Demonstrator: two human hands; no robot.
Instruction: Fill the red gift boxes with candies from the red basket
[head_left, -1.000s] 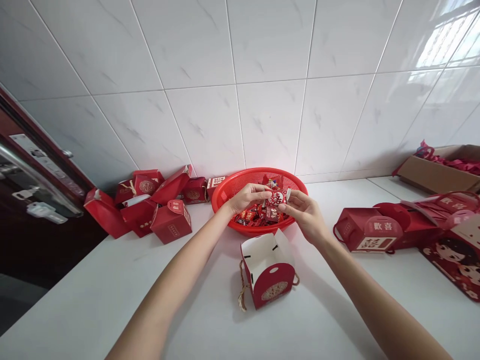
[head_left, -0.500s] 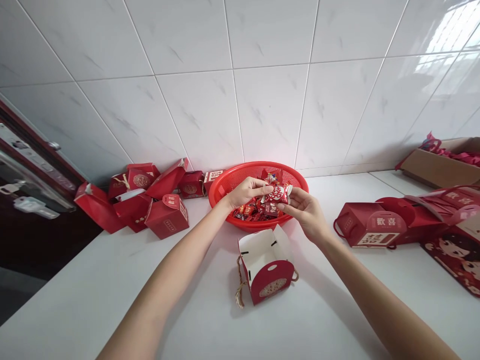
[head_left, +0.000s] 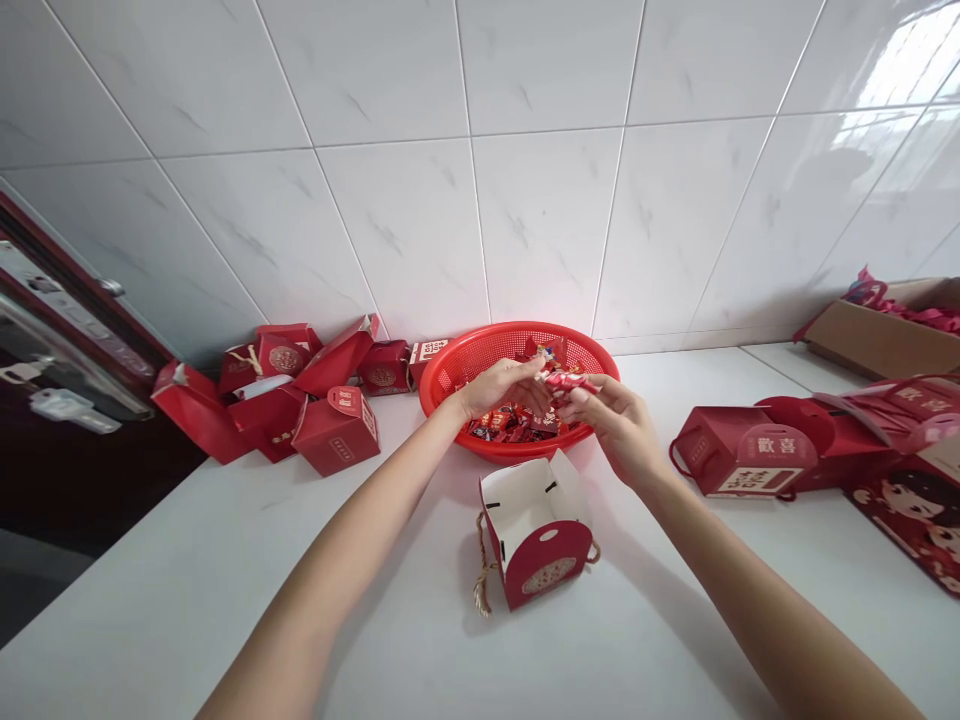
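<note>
Above the red plastic basket (head_left: 439,400), a red and white wrapped candy (head_left: 568,382) is held tilted, edge toward me. My right hand (head_left: 619,425) pinches its right side between thumb and fingers. The thumb and fingers of my left hand (head_left: 499,390) close around its left end, partly hiding it. Many other wrapped candies (head_left: 517,425) lie in the basket below. In front of it stands a red gift box (head_left: 544,560) with its top open, a white inside and a twisted rope cord on its sides.
Several red boxes (head_left: 337,430) cluster at the left by the tiled wall. More red gift boxes (head_left: 742,450) stand at the right, with a cardboard box (head_left: 877,335) of pink-red material behind them. A dark door with keys (head_left: 71,405) borders the white counter (head_left: 390,640) at far left.
The candy has turned from its printed face showing to its edge showing, still between both hands. My left fingers have shifted around its end. The open gift box stays in place.
</note>
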